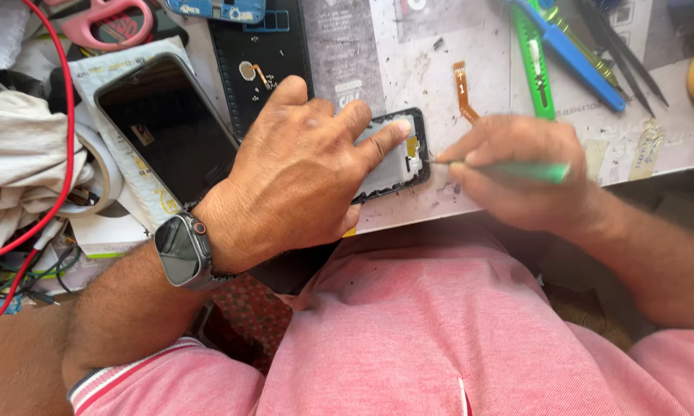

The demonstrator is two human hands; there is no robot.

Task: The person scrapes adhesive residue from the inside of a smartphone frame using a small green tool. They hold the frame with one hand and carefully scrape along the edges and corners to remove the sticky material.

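**Thin tool at the edge of an opened phone: slip and pry risks**

The left hand (297, 173) lies flat over the opened phone frame (397, 150) at the near edge of the bench (432, 62), palm down, fingers spread, the forefinger pressing on the grey inner plate; it pins the frame and does not close round it. The right hand (516, 173) is closed in a pinch on a green-handled tool (536, 171), whose thin metal tip meets the frame's right end beside a small yellow part.

What could go wrong, as I judge it: the tip could skid off the edge and run into the pressing forefinger, since that finger sits close to it. Too much leverage could crack the frame or tear the yellow part. The frame lies near the bench's front edge, so a hard push could shove it off toward the lap. The right hand is blurred, so the exact contact point cannot be told.

Counted: two hands; one tool in hand; one opened frame; one whole dark phone (166, 127) to the left on a white wrapper; one loose orange flex strip (462, 91); one pink-handled scissors (108, 21); one blue-handled tool (570, 50) and one green cutter (538, 65) at the far side; one red wire (68, 115); one wrist watch (184, 250).
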